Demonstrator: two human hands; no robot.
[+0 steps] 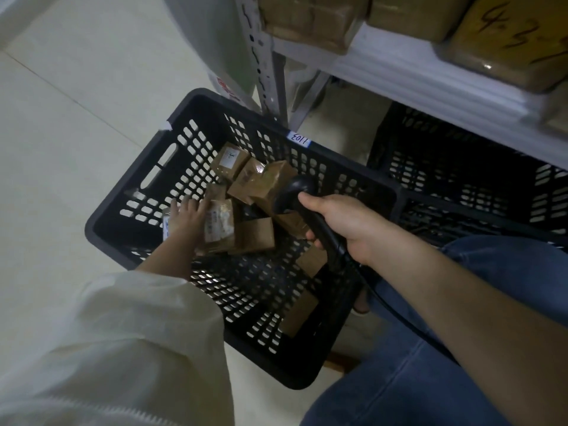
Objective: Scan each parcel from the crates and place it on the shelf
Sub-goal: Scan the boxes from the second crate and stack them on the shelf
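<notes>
While the left hand [187, 216] is reaching down into the black crate [129, 192], its fingers are spreading fairly straight over a labelled parcel [216, 226], touching its left side; whether they are closing on it I cannot tell. That parcel is lying just right of the palm, its long axis running near to far, so the left hand is plainly the nearer one. The right hand [341, 226] is wrapping tightly round the scanner [302, 204], whose head is pointing down over the parcels. Other small brown parcels [246, 179] are crowding the far side and could get in the way. A second crate [461, 167] is sitting to the right under the shelf [399, 72], which is holding wrapped packages [415, 16].
</notes>
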